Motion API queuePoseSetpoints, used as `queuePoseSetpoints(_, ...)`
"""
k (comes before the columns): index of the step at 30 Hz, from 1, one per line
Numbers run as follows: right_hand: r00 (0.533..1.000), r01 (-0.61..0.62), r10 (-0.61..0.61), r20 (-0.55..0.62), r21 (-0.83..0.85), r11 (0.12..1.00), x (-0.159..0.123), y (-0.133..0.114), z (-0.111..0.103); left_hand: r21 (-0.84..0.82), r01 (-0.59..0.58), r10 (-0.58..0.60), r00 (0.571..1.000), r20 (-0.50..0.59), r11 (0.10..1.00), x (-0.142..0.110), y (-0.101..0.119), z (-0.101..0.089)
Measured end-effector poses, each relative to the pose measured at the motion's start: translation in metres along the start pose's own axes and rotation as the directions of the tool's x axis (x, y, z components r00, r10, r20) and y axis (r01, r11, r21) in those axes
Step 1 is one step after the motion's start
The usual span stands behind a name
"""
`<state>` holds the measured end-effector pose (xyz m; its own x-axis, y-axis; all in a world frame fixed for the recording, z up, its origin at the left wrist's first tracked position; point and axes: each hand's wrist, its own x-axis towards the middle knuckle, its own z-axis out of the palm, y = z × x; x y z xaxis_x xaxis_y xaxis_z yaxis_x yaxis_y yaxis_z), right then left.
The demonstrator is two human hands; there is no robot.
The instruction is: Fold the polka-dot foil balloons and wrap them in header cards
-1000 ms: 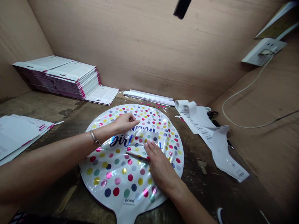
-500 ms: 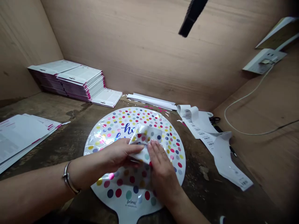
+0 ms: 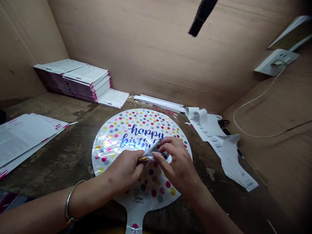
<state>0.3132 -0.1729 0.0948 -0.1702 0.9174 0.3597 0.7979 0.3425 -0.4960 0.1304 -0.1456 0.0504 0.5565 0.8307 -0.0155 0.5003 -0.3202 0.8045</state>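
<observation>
A round, flat foil balloon (image 3: 112,130) with coloured dots lies on the table, its neck pointing towards me. Blue lettering on it reads "happy" and part of "birthday"; my hands cover the rest. Above it I hold a small folded foil balloon (image 3: 151,150), also dotted and seen nearly edge-on. My left hand (image 3: 125,167), with a silver bangle at the wrist, pinches its lower left end between thumb and fingers. My right hand (image 3: 179,161) grips the other end, thumb and bent fingers on its edges.
Stacked printed cards (image 3: 85,74) stand at the back left, and more cards (image 3: 26,136) lie at the left. White paper strips (image 3: 159,103) rest along the back wall. A label strip (image 3: 226,159) curls at the right beside scissors (image 3: 223,123) and a pen (image 3: 240,154).
The folded balloon has tilted from face-up to nearly edge-on. My right hand has gone from lying flat on it to pinching its edge, and more of the lettering below shows.
</observation>
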Motion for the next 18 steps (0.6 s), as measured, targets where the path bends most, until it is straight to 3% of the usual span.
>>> queuePoseSetpoints(2, 0.997, -0.059, 0.055, 0.06, 0.067, 0.996, 0.001, -0.003, 0.003, 0.006, -0.006, 0.006, 1.0, 0.006, 1.0, -0.002, 0.0, -0.001)
queuePoseSetpoints(5, 0.993, -0.068, 0.045, 0.111, 0.213, 0.975, 0.001, -0.004, 0.005, -0.016, -0.003, 0.003, 1.0, 0.017, 1.0, -0.005, 0.001, -0.002)
queuePoseSetpoints(7, 0.995, -0.089, 0.068, 0.079, 0.304, 0.948, 0.003, 0.0, 0.007, -0.023, -0.008, 0.009, 1.0, 0.024, 1.0, -0.007, 0.002, -0.003)
queuePoseSetpoints(9, 0.985, -0.163, 0.171, 0.009, 0.362, 0.918, 0.006, 0.008, 0.01, -0.038, 0.0, 0.002, 0.999, 0.049, 0.999, -0.008, 0.001, -0.002)
queuePoseSetpoints(12, 0.957, -0.266, 0.291, -0.001, 0.403, 0.876, 0.007, 0.018, 0.013, -0.17, 0.092, -0.074, 0.991, 0.111, 0.981, -0.009, -0.002, 0.0)
queuePoseSetpoints(15, 0.965, -0.259, 0.254, 0.06, 0.347, 0.901, 0.001, 0.017, 0.013, -0.332, 0.242, -0.183, 0.962, 0.201, 0.912, -0.009, -0.003, 0.002)
queuePoseSetpoints(18, 0.956, -0.277, 0.228, 0.184, 0.312, 0.909, 0.0, 0.012, 0.013, -0.409, 0.297, -0.185, 0.939, 0.29, 0.863, -0.01, 0.001, 0.003)
